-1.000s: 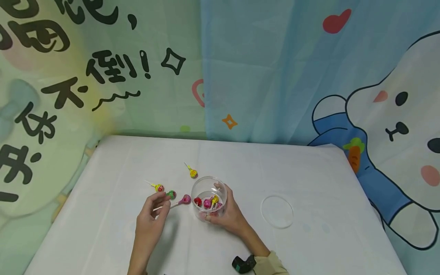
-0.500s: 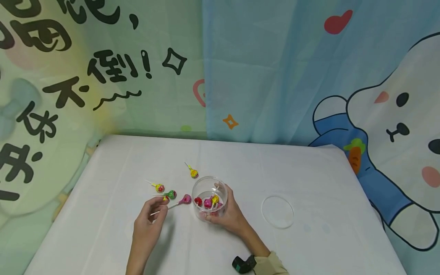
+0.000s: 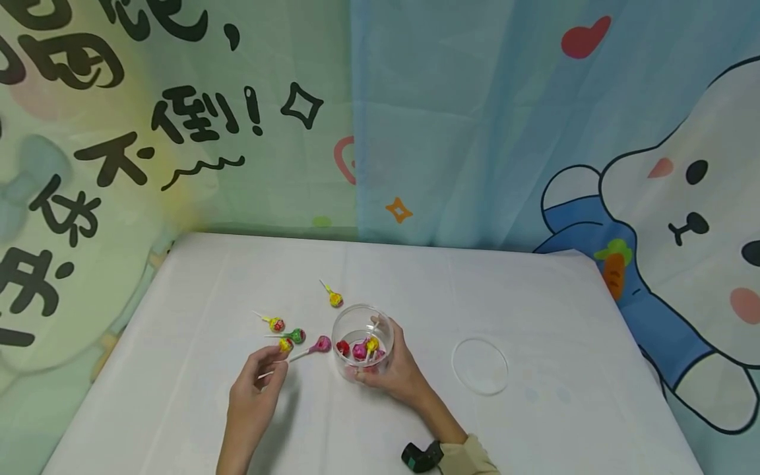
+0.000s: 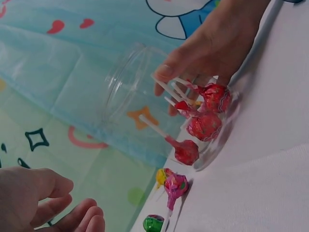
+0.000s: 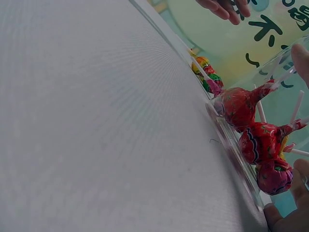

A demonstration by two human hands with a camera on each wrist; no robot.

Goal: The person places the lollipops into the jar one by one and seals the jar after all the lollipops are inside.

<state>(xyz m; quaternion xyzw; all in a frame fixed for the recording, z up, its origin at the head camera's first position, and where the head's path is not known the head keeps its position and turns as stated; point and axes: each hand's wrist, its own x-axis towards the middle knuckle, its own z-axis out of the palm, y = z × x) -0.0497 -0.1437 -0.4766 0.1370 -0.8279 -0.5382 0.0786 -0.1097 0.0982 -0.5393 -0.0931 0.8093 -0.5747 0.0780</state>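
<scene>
My right hand [image 3: 394,369] grips a clear round jar [image 3: 340,333] from its right side, its fingers curled round the wall. Inside lie several wrapped lollipops [image 4: 204,126], red, pink and yellow, their sticks pointing up toward the open mouth. Left of the jar my left hand [image 3: 255,382] hovers with loosely bent fingers, nothing showing between them in the left wrist view. Just beyond its fingertips is a yellow-and-red lollipop [image 3: 285,345]. A pink lollipop [image 3: 322,344] lies between that hand and the jar, near a green one [image 3: 297,336].
Farther back on the white table [image 3: 534,310] are a yellow-and-red lollipop [image 3: 276,324] and a yellow one [image 3: 336,299]. A clear, ring-like round lid [image 3: 479,339] lies right of the jar. Printed curtains [image 3: 451,132] hang behind the table.
My left hand has drawn slightly back and left, uncovering the yellow-and-red lollipop by its fingertips and the green one's stick. My right hand and the jar have stayed in place.
</scene>
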